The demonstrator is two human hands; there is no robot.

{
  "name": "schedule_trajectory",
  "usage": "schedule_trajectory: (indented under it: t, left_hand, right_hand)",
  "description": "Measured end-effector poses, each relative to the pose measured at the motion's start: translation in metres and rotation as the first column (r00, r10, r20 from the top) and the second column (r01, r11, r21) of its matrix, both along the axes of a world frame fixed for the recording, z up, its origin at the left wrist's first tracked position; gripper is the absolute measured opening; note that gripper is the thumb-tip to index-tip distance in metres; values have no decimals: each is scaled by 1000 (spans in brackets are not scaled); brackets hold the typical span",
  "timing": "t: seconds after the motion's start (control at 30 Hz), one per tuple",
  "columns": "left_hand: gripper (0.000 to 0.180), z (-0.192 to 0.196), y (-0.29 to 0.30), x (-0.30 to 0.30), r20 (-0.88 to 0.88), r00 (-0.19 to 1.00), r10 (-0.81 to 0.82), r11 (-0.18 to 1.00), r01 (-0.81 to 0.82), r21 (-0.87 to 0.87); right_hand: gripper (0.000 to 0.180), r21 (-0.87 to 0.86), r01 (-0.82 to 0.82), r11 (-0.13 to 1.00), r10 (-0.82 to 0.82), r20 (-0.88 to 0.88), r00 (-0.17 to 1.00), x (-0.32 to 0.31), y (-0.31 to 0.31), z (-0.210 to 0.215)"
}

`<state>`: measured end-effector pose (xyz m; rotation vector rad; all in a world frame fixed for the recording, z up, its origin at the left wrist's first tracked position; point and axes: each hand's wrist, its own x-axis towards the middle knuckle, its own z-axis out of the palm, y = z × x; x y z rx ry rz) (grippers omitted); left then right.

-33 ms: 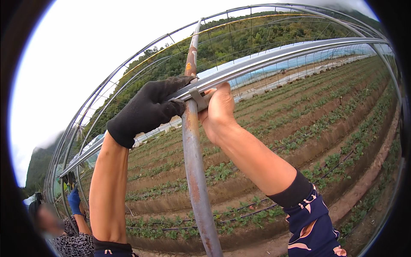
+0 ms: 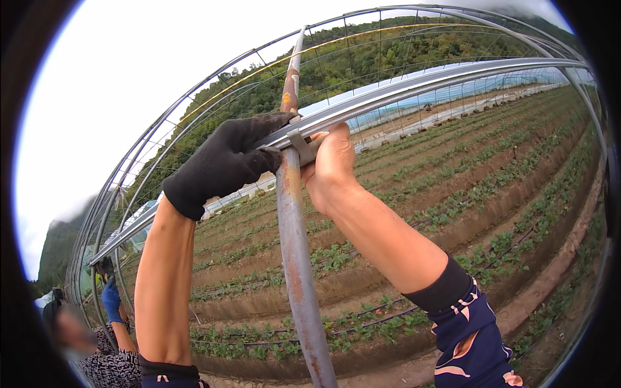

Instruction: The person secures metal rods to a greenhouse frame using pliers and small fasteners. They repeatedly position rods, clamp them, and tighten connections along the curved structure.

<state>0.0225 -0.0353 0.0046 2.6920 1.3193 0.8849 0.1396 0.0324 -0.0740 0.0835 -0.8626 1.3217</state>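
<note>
A long silvery metal channel rail (image 2: 414, 89) runs across the view and crosses a rusty, upright grey pipe (image 2: 294, 239). In a black glove, my left hand (image 2: 226, 161) is closed around the rail just left of the pipe, thumb below and fingers above. A small grey metal clip (image 2: 300, 146) wraps over the rail at the crossing, just right of the gloved thumb. My bare right hand (image 2: 333, 161) is closed on the clip from behind and below. Its fingertips are mostly hidden behind the rail and clip.
Curved greenhouse pipes (image 2: 139, 155) arch around, with a yellow cord (image 2: 259, 72) along them. Crop rows (image 2: 414, 226) with drip hoses lie beyond the rail. At lower left another person (image 2: 113, 368) raises a blue-gloved hand (image 2: 111, 301) near the rail.
</note>
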Motion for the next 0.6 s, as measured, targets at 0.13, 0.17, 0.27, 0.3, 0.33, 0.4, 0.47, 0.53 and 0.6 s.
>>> schedule_trajectory:
  t: [0.13,0.17,0.27,0.3,0.33,0.4,0.47,0.53,0.6]
  left_hand:
    - [57,0,-3,4,14,1000,-19,998,20,-59]
    - [57,1,0,2,14,997,-82,994,83,-72]
    - [55,2,9,-9,34,987,-155,985,157,-70]
    - [54,2,11,-10,41,985,-166,983,169,-71]
    - [54,2,12,-10,23,985,-171,984,172,-53]
    - [54,2,13,-11,-13,983,-181,983,181,-17]
    - [52,2,12,-10,24,986,-165,985,165,-41]
    - [51,3,3,-5,25,993,-111,993,112,-44]
    - [51,2,3,-4,19,994,-106,994,107,-10]
  right_hand:
    - [64,68,-107,992,100,95,990,5,11,-8]
    - [63,74,-146,987,135,137,981,10,16,-9]
    - [59,141,-220,965,189,205,960,19,11,-9]
    - [58,132,-211,969,180,215,960,22,9,-10]
    - [58,122,-200,972,169,226,959,25,6,-9]
    - [57,131,-196,972,158,251,955,30,7,-9]
    - [55,168,-208,964,156,280,947,34,10,-9]
    - [56,157,-177,972,125,295,947,37,4,-8]
    - [57,155,-166,974,111,313,943,38,2,-7]
